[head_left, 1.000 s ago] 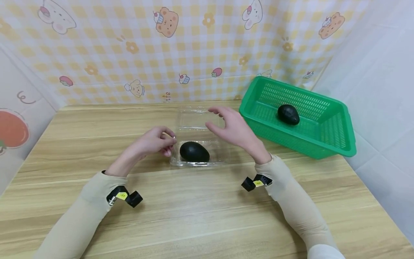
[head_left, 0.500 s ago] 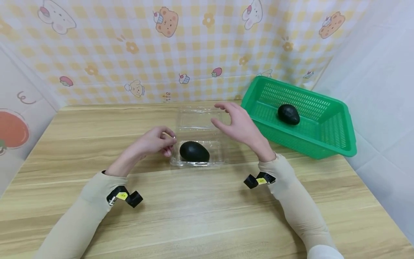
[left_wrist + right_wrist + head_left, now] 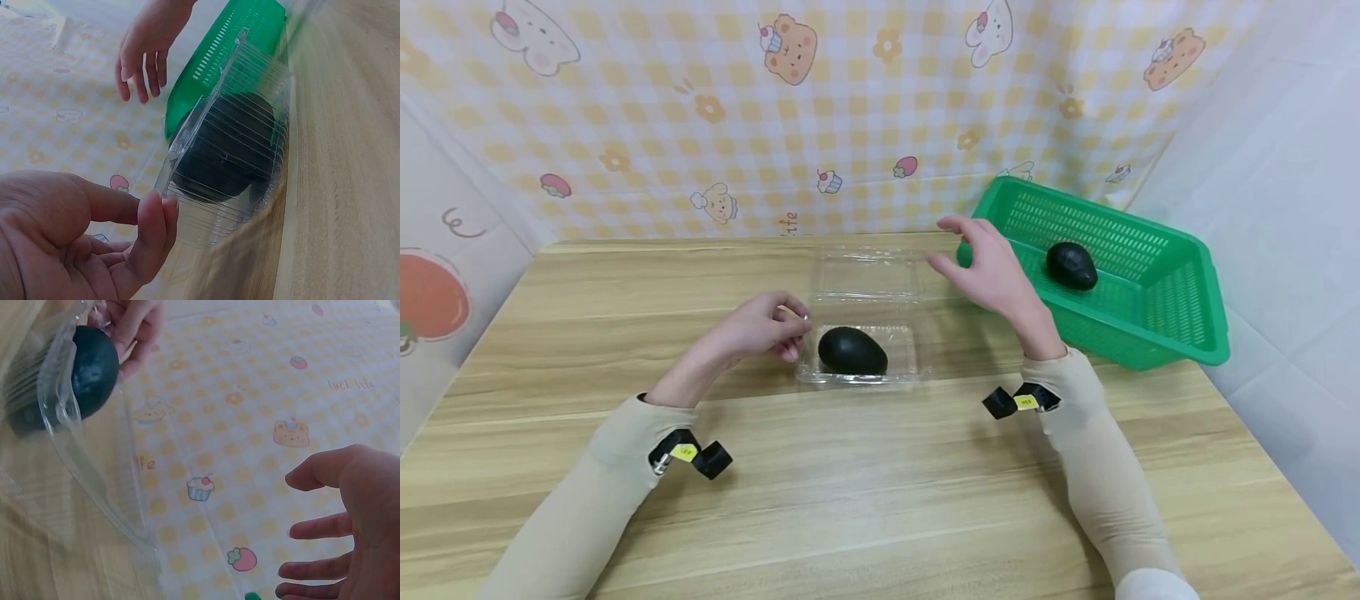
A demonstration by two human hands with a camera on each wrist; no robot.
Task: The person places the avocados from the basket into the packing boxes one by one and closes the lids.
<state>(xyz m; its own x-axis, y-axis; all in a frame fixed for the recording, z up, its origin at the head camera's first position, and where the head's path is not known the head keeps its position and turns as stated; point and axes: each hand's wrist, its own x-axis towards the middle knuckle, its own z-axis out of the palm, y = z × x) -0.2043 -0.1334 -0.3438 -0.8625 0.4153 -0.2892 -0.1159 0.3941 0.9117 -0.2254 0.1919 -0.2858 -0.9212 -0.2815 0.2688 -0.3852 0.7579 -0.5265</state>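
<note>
A clear plastic clamshell box [image 3: 904, 354] stands on the table with its lid [image 3: 868, 275] folded back. A dark avocado [image 3: 852, 351] lies in the left part of its base. My left hand [image 3: 767, 325] pinches the box's left rim between thumb and fingertips, as the left wrist view [image 3: 112, 231] also shows. My right hand [image 3: 988, 267] hovers by the left end of a green basket [image 3: 1150, 333], fingers spread and nothing in them. A second dark avocado [image 3: 1071, 266] lies inside that basket.
Behind the table hangs a yellow checked cloth [image 3: 850, 108] with cartoon prints. White wall panels [image 3: 1292, 208] border the table on both sides. A small camera sits on each wrist.
My right hand has moved right, from above the box's lid to the basket's left end. The left hand keeps its hold on the box, and both avocados stay in place.
</note>
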